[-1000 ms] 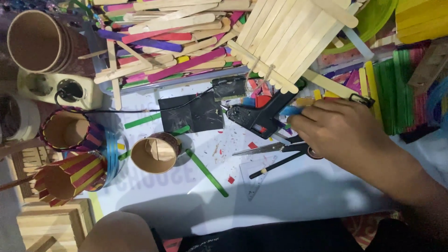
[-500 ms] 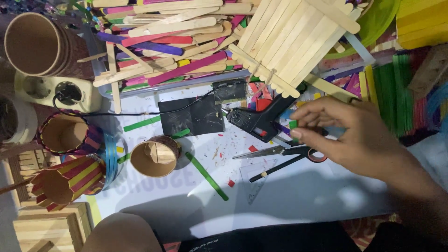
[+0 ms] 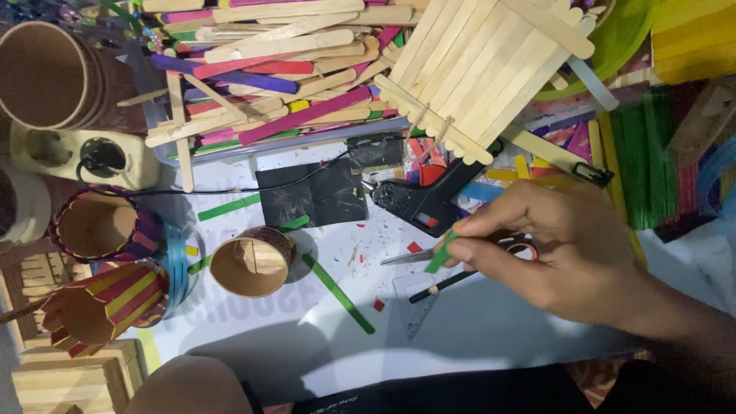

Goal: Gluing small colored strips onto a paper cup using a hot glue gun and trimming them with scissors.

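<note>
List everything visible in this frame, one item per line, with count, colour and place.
green stick piece: one, green, pinched in the right hand's fingers
glue gun: one, black, centre
scissors: one pair, under the hand
stick panel: one, plain wood, top
loose craft sticks: many, mixed colours, top left
cardboard tubes: three, two stick-clad, left
long green stick: one, centre
paper cups: stacked, brown, top left
power strip: one, cream, left
right hand: one, right; left hand not seen

glue gun (image 3: 429, 201): black, lying by a black sheet (image 3: 313, 193)
paper cup (image 3: 251, 262): on its side
power strip (image 3: 77, 156): cream, one plug in
stick panel (image 3: 479, 65): bare wood, upper middle
</note>
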